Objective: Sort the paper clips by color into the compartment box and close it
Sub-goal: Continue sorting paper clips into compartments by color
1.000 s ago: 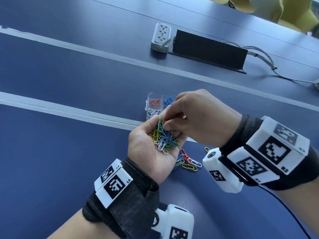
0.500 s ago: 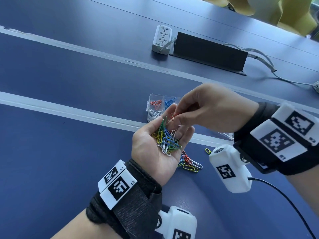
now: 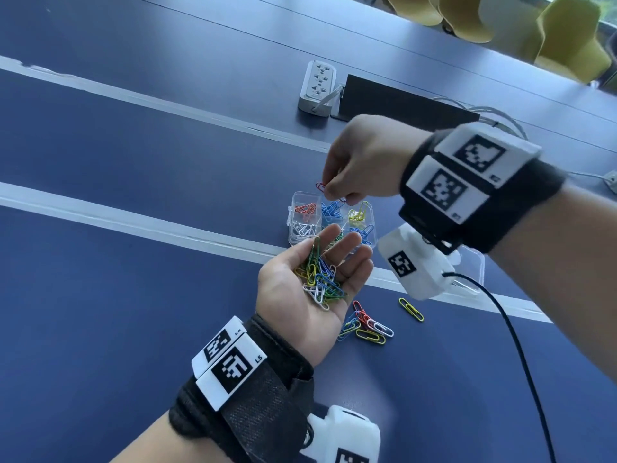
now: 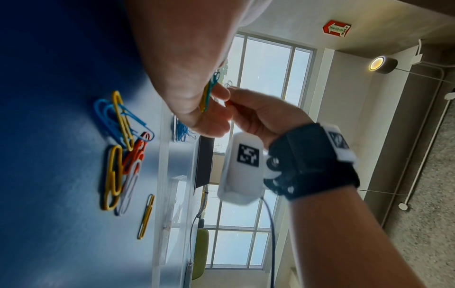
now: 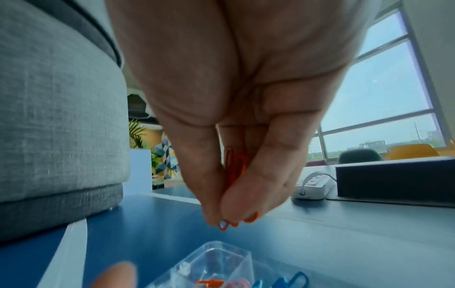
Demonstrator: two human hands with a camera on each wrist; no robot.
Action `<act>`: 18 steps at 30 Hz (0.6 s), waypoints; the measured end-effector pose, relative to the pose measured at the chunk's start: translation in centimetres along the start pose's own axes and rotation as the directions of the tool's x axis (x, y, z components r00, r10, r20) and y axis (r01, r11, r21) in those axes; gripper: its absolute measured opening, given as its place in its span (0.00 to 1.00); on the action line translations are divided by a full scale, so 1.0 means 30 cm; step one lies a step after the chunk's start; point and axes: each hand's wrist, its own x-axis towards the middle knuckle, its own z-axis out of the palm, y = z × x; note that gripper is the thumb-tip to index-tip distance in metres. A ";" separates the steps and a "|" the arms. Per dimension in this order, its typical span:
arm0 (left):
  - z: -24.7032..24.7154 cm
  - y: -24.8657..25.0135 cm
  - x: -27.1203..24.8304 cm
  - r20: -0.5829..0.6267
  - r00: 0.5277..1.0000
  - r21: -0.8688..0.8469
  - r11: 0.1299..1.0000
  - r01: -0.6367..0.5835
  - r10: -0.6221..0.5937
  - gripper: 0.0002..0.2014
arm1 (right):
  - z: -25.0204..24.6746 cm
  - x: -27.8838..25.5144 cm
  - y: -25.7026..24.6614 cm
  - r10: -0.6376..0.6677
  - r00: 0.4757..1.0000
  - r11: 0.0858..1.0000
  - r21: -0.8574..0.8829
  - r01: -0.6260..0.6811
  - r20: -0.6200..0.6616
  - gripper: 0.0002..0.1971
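Observation:
A clear compartment box (image 3: 294, 199) stands open on the blue table, with red, white, blue, yellow and green clips in separate cells. Its lid (image 3: 471, 269) lies open to the right. My left hand (image 3: 290, 295) is palm up in front of the box, fingers relaxed, carrying a mixed pile of paper clips (image 3: 320, 279). My right hand (image 3: 334, 192) hovers above the box's far cells and pinches a red paper clip (image 3: 320, 186) between thumb and fingers; the right wrist view shows that red paper clip (image 5: 236, 167) above the box (image 5: 216, 261). Loose clips (image 3: 365, 325) lie on the table.
A single yellow clip (image 3: 411, 309) lies right of the loose clips. At the back are a white power strip (image 3: 317, 88), a black panel (image 3: 400, 101) and cables (image 3: 500, 118). Yellow-green chairs (image 3: 567, 38) stand beyond the table. My right wrist's cable (image 3: 514, 345) trails over the table.
My right hand has picked a red clip out of the pile in my left palm and carried it up and away, over the box. My left fingers have spread flatter.

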 end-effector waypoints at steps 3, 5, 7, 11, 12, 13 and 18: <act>0.001 -0.002 0.002 -0.013 1.000 0.016 1.000 0.009 -0.008 0.15 | 0.006 0.048 -0.047 -0.006 0.999 0.980 -0.199 0.014 0.040 0.08; 0.004 -0.004 0.000 -0.023 1.000 0.029 0.999 0.017 -0.017 0.15 | 0.012 0.072 -0.070 -0.006 0.997 0.960 -0.277 0.027 0.075 0.10; 0.005 -0.005 -0.001 -0.023 0.999 0.037 0.999 0.023 -0.022 0.15 | 0.015 0.091 -0.086 0.003 0.994 0.955 -0.295 0.031 0.113 0.10; 0.003 -0.006 -0.001 -0.017 0.999 0.035 0.999 0.039 -0.039 0.14 | 0.027 0.106 -0.099 0.007 0.989 0.953 -0.302 0.039 0.148 0.09; 0.002 -0.007 -0.001 -0.015 0.999 0.034 0.999 0.041 -0.041 0.14 | 0.028 0.106 -0.100 0.002 0.989 0.954 -0.296 0.041 0.145 0.09; 0.001 -0.008 0.000 -0.015 0.999 0.034 0.999 0.042 -0.042 0.14 | 0.030 0.108 -0.101 -0.007 0.991 0.959 -0.280 0.045 0.135 0.09; 0.001 -0.006 -0.002 -0.020 0.999 0.039 0.998 0.044 -0.044 0.14 | 0.030 0.113 -0.091 -0.036 0.994 0.981 -0.187 0.056 0.108 0.14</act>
